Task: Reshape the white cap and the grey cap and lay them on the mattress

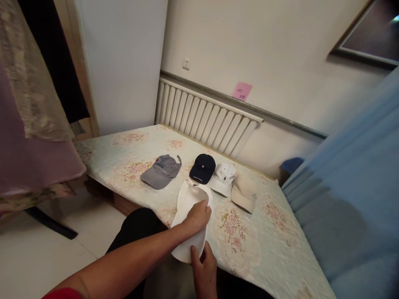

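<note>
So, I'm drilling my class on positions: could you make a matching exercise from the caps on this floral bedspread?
Things:
1. grey baseball cap
2. navy baseball cap
3. beige baseball cap
4. white cap turned inside out

Places:
A. far right of the row
B. held in both hands
C. far left of the row
D. between the grey cap and a small white cap

Pairs: 1-C, 2-D, 3-A, 4-B

A person's left hand [197, 216] lies on top of a white cap [188, 207] at the near edge of a floral-covered bed [268, 245], while the right hand [204, 269] pinches the cap's lower rim — thumb on the fabric. Farther in, four caps sit in a row: grey cap [161, 171], navy cap [202, 168], white cap with dark logo [222, 178], beige cap [244, 192] — before a white radiator [205, 118].
</note>
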